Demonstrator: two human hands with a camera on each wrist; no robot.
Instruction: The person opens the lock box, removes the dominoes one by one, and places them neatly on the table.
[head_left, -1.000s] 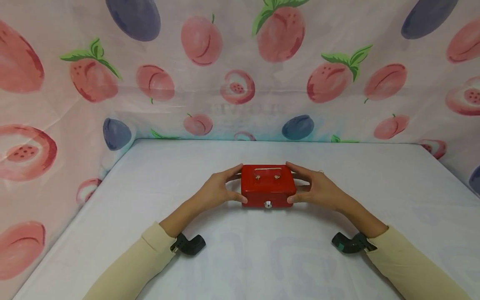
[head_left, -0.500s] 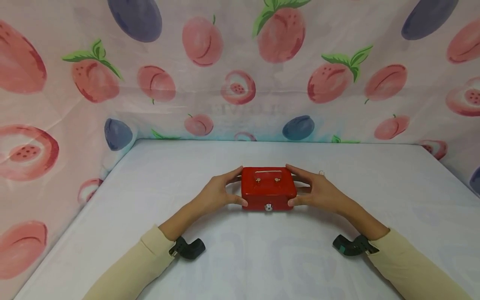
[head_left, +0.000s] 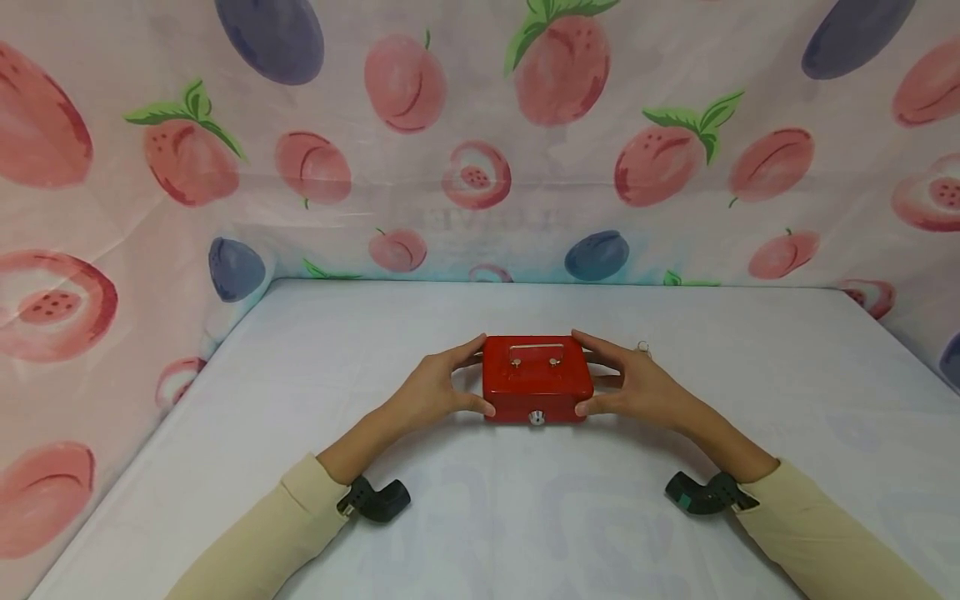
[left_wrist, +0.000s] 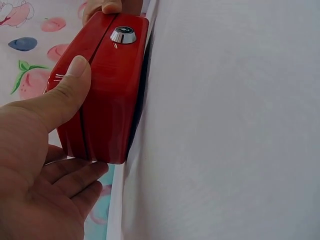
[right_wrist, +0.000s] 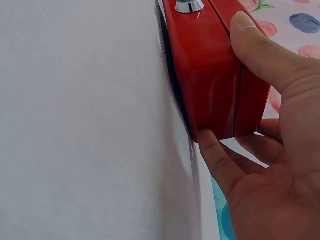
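Note:
A small red metal cash box [head_left: 536,379] stands upright in the middle of the table, its lid down. A thin wire handle [head_left: 536,347] is on the lid, and a round silver lock [left_wrist: 123,34] sits on the front. My left hand [head_left: 431,383] holds the box's left end, thumb at the front corner and fingers toward the back. My right hand [head_left: 637,382] grips the opposite end in the same way. In the wrist views the base of the box is right at the white cloth, with a dark shadow along its lower edge.
White cloth covers the table [head_left: 510,517]. Behind and to the left rises a fruit-print curtain [head_left: 555,200]. A small thin loop [head_left: 642,347] shows beside the back of my right hand. Black wrist mounts [head_left: 381,500] sit at both sleeve cuffs.
The cash box has come slightly down and nearer to me in the head view, with both hands moving along with it. Both hands keep their hold, and the last half second shows hardly any motion.

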